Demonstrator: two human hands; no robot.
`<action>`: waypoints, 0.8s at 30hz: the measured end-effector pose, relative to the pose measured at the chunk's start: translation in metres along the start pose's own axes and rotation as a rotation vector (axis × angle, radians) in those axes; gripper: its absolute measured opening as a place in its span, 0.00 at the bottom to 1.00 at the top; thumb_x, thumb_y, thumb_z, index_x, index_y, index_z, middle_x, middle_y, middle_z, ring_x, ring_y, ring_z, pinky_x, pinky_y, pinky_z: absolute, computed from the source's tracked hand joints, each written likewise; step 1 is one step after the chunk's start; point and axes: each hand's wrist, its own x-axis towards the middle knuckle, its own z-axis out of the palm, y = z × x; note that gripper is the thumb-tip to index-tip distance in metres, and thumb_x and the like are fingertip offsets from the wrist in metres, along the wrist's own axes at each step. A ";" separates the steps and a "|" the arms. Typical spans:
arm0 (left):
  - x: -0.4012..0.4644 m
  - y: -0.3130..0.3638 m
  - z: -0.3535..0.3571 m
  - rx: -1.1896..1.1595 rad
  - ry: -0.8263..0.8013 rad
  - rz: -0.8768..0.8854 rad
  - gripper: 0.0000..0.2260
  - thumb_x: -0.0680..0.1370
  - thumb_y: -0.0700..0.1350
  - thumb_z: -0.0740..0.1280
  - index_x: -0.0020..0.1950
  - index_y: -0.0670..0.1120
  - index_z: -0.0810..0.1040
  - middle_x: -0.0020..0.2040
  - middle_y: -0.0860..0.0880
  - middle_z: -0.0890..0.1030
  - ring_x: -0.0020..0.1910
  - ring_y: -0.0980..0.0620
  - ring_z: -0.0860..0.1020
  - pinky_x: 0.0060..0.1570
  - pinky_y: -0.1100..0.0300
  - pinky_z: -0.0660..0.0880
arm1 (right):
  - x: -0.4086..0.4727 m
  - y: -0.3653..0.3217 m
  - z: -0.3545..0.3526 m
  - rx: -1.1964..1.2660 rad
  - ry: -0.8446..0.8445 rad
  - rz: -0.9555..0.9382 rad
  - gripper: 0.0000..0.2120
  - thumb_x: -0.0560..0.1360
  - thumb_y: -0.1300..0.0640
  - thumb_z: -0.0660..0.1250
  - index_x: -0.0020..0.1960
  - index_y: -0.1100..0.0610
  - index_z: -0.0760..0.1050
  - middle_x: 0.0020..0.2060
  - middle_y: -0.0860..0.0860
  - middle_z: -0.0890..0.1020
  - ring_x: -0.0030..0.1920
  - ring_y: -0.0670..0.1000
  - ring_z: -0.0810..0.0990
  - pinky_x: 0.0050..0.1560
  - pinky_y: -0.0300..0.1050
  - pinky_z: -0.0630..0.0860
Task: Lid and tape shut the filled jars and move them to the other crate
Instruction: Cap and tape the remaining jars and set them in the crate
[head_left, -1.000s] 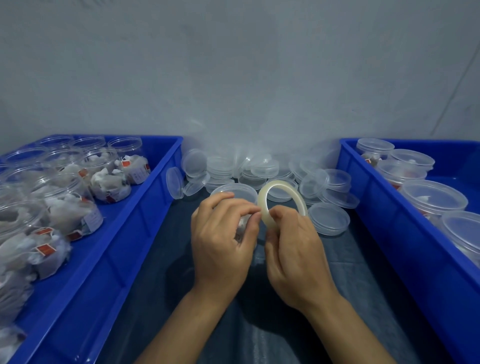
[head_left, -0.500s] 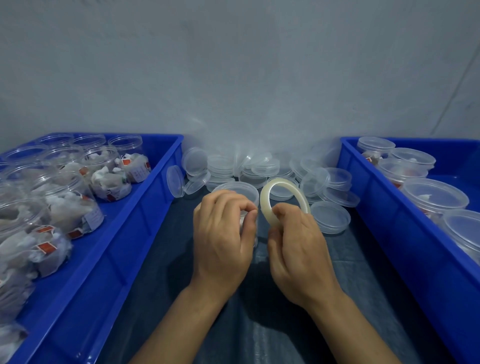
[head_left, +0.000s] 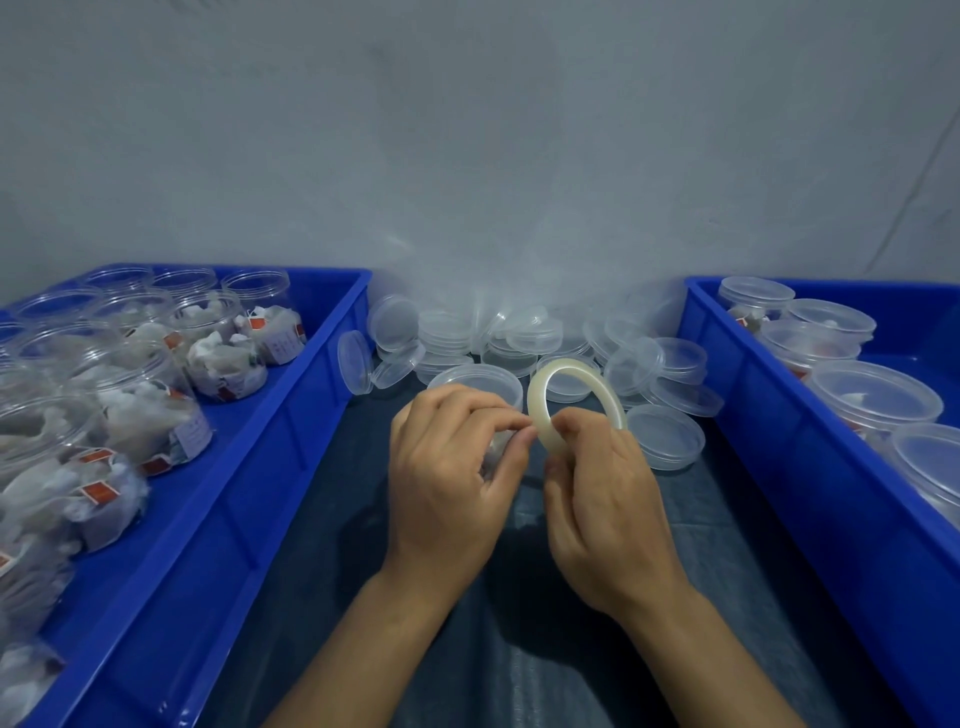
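My right hand (head_left: 602, 499) grips a pale ring of clear tape (head_left: 543, 395), held upright over the dark table. My left hand (head_left: 452, 467) has its fingers curled, with fingertips pinching at the roll's edge, where the tape end seems to be. Behind and partly under my left hand stands a clear lidded jar (head_left: 475, 382); most of its body is hidden. The left blue crate (head_left: 291, 441) holds several open jars filled with white sachets (head_left: 223, 358). The right blue crate (head_left: 779, 447) holds several lidded jars (head_left: 872, 397).
A heap of loose clear lids (head_left: 498, 338) lies against the grey wall between the crates. One lid (head_left: 665, 436) rests flat just right of my hands. The dark cloth (head_left: 337, 561) covers the table between the crates.
My left hand's fingertips have closed in on the tape roll's edge again after drawing slightly apart. The roll stays upright in my right hand.
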 end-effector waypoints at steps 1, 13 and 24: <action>0.001 0.000 -0.001 -0.003 -0.008 0.000 0.03 0.80 0.46 0.75 0.49 0.48 0.86 0.50 0.55 0.83 0.54 0.51 0.79 0.56 0.51 0.72 | 0.000 0.000 -0.001 0.003 -0.002 -0.003 0.09 0.80 0.59 0.59 0.57 0.60 0.74 0.43 0.48 0.76 0.41 0.49 0.70 0.46 0.44 0.64; 0.002 0.002 -0.003 0.015 -0.051 0.030 0.06 0.83 0.47 0.68 0.48 0.48 0.81 0.49 0.56 0.82 0.51 0.52 0.79 0.54 0.50 0.72 | 0.000 0.004 -0.004 -0.026 0.004 -0.005 0.09 0.78 0.59 0.60 0.57 0.59 0.73 0.43 0.49 0.77 0.42 0.49 0.70 0.46 0.44 0.65; 0.003 0.000 -0.003 0.002 -0.088 0.051 0.07 0.84 0.48 0.66 0.48 0.48 0.80 0.50 0.56 0.81 0.52 0.52 0.79 0.56 0.52 0.71 | 0.002 0.011 -0.007 -0.114 0.041 -0.110 0.09 0.83 0.60 0.64 0.62 0.52 0.78 0.35 0.44 0.74 0.36 0.53 0.70 0.41 0.53 0.69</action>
